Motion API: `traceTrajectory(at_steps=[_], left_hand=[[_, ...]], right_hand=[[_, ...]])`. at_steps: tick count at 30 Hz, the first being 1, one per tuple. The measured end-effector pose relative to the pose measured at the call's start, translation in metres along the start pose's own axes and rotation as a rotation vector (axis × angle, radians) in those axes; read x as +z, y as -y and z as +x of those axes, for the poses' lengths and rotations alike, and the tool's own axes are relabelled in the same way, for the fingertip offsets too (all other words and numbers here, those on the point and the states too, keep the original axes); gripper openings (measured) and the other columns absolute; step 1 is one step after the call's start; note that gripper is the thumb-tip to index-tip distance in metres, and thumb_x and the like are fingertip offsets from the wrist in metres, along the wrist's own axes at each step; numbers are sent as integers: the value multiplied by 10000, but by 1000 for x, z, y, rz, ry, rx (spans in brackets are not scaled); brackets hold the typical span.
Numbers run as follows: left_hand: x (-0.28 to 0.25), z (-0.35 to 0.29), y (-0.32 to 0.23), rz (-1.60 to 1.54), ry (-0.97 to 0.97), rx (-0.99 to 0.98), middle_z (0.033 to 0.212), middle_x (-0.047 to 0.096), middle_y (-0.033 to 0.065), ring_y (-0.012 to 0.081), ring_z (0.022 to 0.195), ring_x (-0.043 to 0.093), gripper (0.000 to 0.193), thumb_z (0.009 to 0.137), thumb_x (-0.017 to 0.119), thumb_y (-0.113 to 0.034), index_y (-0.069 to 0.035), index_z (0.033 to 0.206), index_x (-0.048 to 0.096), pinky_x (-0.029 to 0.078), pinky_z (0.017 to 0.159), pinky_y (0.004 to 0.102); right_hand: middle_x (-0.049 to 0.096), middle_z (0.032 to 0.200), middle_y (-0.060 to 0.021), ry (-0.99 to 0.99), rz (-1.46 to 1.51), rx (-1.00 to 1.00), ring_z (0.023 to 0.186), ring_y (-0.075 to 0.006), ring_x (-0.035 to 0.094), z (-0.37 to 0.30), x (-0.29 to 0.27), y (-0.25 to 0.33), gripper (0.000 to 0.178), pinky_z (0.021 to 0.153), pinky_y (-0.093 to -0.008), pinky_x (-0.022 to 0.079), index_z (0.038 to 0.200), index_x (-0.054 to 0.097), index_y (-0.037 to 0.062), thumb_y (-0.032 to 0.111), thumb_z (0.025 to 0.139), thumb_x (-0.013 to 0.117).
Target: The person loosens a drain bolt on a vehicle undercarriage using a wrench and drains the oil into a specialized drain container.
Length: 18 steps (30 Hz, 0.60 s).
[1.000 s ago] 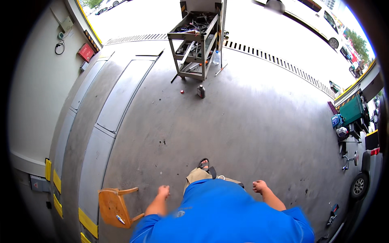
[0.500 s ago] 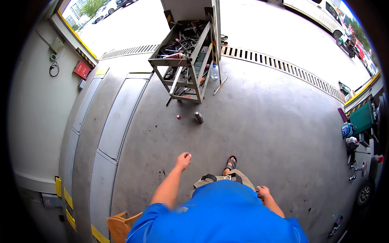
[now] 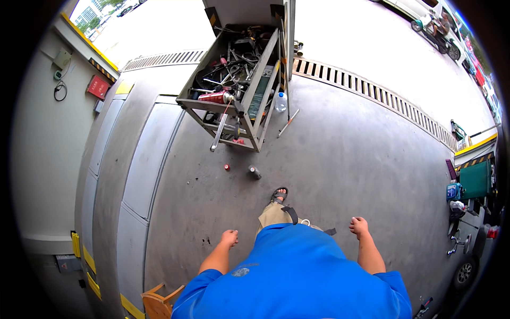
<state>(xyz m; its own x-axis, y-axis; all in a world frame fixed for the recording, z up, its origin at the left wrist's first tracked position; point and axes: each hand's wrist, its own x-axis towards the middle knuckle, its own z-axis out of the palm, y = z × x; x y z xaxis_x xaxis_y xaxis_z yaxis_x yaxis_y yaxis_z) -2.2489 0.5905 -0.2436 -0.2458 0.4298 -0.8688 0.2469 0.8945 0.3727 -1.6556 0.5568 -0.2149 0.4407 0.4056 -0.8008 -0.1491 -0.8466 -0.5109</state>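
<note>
Both of my arms hang at my sides, away from any object. My left hand is loosely curled beside my body, over bare floor, with nothing seen in it. My right hand is held out in front on the other side, its fingers bent in and no object showing. Ahead stands a metal tool cart, its top tray heaped with tools and a red spray can near its front edge. A dark bottle and a small red cap are on the floor before it.
A water bottle and a thin rod are by the cart's right side. A drain grate crosses the doorway. A wooden chair is at lower left, a vehicle wheel at right. Outside, a person rides a scooter.
I have stepped forward, so the cart, bottle and cap appear nearer. My right hand has swung forward and my left hand back. Outside, the scooter has shifted left.
</note>
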Motion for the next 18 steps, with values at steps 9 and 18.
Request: traceTrajectory(at_steps=[9, 18], left_hand=[[95, 66, -294, 248, 255, 371, 755, 584, 57, 135, 601, 551, 241, 869, 549, -218, -12, 986, 589, 454, 537, 270], [262, 104, -383, 811, 462, 310, 767, 602, 125, 210, 536, 590, 270, 878, 506, -189, 9, 1056, 546, 444, 402, 308]], right_hand=[[632, 875, -103, -429, -245, -260, 683, -162, 595, 50, -28, -20, 295, 583, -299, 498, 1045, 588, -11, 159, 805, 614], [641, 874, -132, -430, 101, 200, 732, -188, 619, 48, -112, -36, 316, 596, -323, 508, 1016, 624, 26, 264, 808, 619]])
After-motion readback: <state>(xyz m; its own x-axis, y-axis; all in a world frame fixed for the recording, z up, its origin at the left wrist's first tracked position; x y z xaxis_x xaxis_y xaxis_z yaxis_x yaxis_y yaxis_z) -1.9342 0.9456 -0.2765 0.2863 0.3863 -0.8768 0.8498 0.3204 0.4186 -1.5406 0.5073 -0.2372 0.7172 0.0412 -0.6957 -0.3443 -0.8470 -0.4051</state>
